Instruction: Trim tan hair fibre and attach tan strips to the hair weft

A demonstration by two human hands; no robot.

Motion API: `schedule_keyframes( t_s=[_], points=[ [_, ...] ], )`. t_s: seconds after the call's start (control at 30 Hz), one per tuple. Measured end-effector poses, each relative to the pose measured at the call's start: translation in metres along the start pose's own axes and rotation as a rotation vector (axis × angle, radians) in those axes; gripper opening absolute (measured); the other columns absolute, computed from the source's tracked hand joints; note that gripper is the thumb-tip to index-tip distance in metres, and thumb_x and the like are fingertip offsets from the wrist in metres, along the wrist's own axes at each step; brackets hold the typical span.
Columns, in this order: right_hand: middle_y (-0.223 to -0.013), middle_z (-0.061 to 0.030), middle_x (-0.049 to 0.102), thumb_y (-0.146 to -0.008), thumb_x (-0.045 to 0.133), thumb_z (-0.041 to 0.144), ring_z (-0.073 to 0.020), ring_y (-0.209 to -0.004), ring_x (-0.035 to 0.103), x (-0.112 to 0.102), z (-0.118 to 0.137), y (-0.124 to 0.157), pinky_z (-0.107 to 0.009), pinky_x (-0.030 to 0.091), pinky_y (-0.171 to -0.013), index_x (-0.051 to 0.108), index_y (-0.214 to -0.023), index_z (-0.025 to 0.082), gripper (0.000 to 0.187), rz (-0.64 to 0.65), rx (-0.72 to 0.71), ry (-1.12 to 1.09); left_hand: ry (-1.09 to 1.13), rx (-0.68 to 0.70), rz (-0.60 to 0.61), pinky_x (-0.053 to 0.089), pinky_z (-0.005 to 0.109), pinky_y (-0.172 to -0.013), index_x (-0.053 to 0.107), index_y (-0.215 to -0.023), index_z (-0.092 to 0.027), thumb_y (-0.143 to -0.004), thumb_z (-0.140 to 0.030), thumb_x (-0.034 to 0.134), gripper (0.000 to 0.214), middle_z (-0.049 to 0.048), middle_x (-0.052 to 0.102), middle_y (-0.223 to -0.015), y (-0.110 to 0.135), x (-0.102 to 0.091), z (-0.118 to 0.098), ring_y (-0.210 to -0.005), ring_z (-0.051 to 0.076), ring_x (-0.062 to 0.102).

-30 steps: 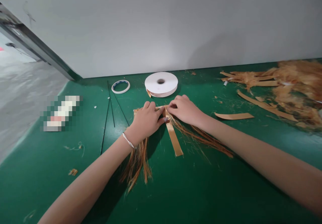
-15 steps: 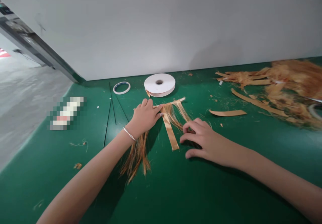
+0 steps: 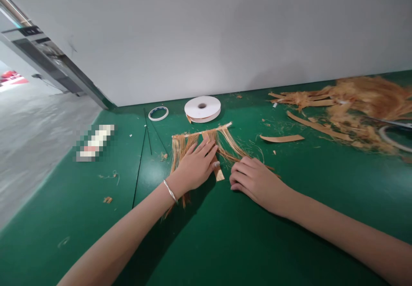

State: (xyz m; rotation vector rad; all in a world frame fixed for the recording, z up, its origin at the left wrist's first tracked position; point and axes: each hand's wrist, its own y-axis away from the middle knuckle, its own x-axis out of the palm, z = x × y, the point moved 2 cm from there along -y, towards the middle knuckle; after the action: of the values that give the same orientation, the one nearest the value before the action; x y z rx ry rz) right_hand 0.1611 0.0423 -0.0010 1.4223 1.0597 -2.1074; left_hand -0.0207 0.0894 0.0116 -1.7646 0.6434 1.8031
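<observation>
An orange-brown fringe (image 3: 177, 151) hangs from a thin pale strip (image 3: 228, 125) in the middle of the green table. My left hand (image 3: 201, 164) lies across it with fingers stretched out, over the flat tan ribbon piece (image 3: 219, 175). Part of the fringe is covered by that hand. To the right, my right hand (image 3: 254, 181) rests low with curled, closed fingers. Loose fringe threads (image 3: 236, 146) run toward its knuckles and come out behind them. What the curled fingers hold, if anything, is hidden.
A white ribbon spool (image 3: 209, 105) and a tape roll (image 3: 159, 113) stand near the wall. Thin dark wires (image 3: 139, 170) lie at left. On the right are a cut ribbon strip (image 3: 283, 139), a fibre heap (image 3: 367, 97) and scissors (image 3: 391, 123), partly in view.
My left hand has slid from the strip down onto the fringe and ribbon, uncovering the strip's left part. The fingers of my right hand have closed. The camera view has shifted slightly.
</observation>
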Motion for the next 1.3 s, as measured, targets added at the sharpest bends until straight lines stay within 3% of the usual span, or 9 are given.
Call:
schedule_keyframes(
  t_s=[0.33, 0.53, 0.63, 0.73, 0.83, 1.0, 1.1, 1.2, 1.3],
  points=[
    [-0.074, -0.0028, 0.057, -0.093, 0.040, 0.017, -0.0155, -0.075, 0.048, -0.008, 0.010, 0.032, -0.032, 0.037, -0.071, 0.046, -0.071, 0.019, 0.022, -0.047, 0.147, -0.236, 0.053, -0.082, 0.074, 0.017, 0.045, -0.114, 0.026, -0.145, -0.016, -0.097, -0.044, 0.020, 0.056, 0.0046, 0.022, -0.153, -0.003, 0.017, 0.001, -0.142, 0.021, 0.013],
    [-0.116, -0.0065, 0.062, -0.094, 0.040, 0.031, -0.0206, -0.124, 0.045, -0.014, 0.015, 0.033, -0.045, 0.033, -0.101, 0.041, -0.077, 0.022, 0.020, -0.141, 0.256, -0.655, 0.055, -0.096, 0.104, 0.016, 0.045, -0.114, 0.023, -0.146, -0.016, -0.097, -0.045, 0.019, 0.057, 0.0035, 0.018, -0.154, -0.003, 0.017, 0.000, -0.142, 0.021, 0.013],
    [-0.078, 0.0006, 0.066, -0.095, 0.039, 0.035, -0.0159, -0.094, 0.064, -0.014, 0.017, 0.034, -0.047, 0.029, -0.106, 0.036, -0.079, 0.022, 0.021, -0.160, 0.320, -0.950, 0.056, -0.095, 0.102, 0.015, 0.045, -0.114, 0.023, -0.146, -0.016, -0.097, -0.045, 0.018, 0.057, 0.0031, 0.018, -0.154, -0.003, 0.017, 0.000, -0.142, 0.020, 0.012],
    [-0.055, 0.0078, 0.047, -0.095, 0.040, 0.038, -0.0096, -0.052, 0.056, -0.015, 0.020, 0.037, -0.036, 0.050, -0.078, 0.037, -0.079, 0.022, 0.022, -0.167, 0.385, -1.074, 0.056, -0.093, 0.092, 0.015, 0.045, -0.115, 0.023, -0.146, -0.016, -0.096, -0.046, 0.018, 0.058, 0.0034, 0.019, -0.154, -0.003, 0.018, 0.001, -0.143, 0.020, 0.012],
    [-0.056, 0.0045, 0.046, -0.095, 0.037, 0.035, -0.0090, -0.046, 0.046, -0.019, 0.024, 0.038, -0.023, 0.040, -0.047, 0.042, -0.077, 0.020, 0.024, -0.139, 0.369, -0.788, 0.053, -0.091, 0.088, 0.014, 0.044, -0.115, 0.024, -0.146, -0.017, -0.097, -0.045, 0.019, 0.057, 0.0037, 0.019, -0.154, -0.003, 0.019, 0.001, -0.142, 0.020, 0.012],
    [-0.088, -0.0092, 0.067, -0.089, 0.046, 0.021, -0.0206, -0.083, 0.059, -0.029, 0.030, 0.032, -0.032, 0.043, -0.067, 0.059, -0.095, 0.015, 0.015, -0.147, 0.041, 0.170, 0.061, -0.093, 0.095, 0.015, 0.045, -0.115, 0.023, -0.146, -0.016, -0.097, -0.045, 0.018, 0.057, 0.0036, 0.019, -0.154, -0.002, 0.017, 0.001, -0.143, 0.020, 0.012],
    [-0.073, -0.0095, 0.066, -0.088, 0.047, 0.021, -0.0208, -0.067, 0.058, -0.030, 0.022, 0.031, -0.032, 0.034, -0.054, 0.060, -0.107, 0.009, 0.026, -0.137, 0.114, 0.490, 0.060, -0.096, 0.089, 0.015, 0.045, -0.115, 0.024, -0.146, -0.016, -0.097, -0.045, 0.018, 0.057, 0.0036, 0.019, -0.153, -0.001, 0.017, 0.001, -0.142, 0.021, 0.012],
    [-0.051, -0.0036, 0.055, -0.092, 0.042, 0.024, -0.0158, -0.050, 0.047, -0.032, 0.013, 0.033, -0.030, 0.027, -0.049, 0.063, -0.077, 0.016, 0.027, -0.138, 0.209, 0.415, 0.060, -0.095, 0.080, 0.016, 0.045, -0.114, 0.025, -0.145, -0.017, -0.096, -0.045, 0.019, 0.057, 0.0037, 0.021, -0.153, -0.001, 0.017, 0.002, -0.142, 0.020, 0.013],
    [-0.059, -0.0045, 0.057, -0.095, 0.035, 0.028, -0.0164, -0.063, 0.054, -0.035, 0.010, 0.032, -0.030, 0.038, -0.059, 0.050, -0.059, 0.019, 0.040, -0.170, 0.226, 0.008, 0.059, -0.089, 0.078, 0.015, 0.045, -0.115, 0.026, -0.145, -0.017, -0.096, -0.045, 0.018, 0.057, 0.0038, 0.021, -0.153, -0.001, 0.018, 0.002, -0.142, 0.020, 0.013]
  ],
)
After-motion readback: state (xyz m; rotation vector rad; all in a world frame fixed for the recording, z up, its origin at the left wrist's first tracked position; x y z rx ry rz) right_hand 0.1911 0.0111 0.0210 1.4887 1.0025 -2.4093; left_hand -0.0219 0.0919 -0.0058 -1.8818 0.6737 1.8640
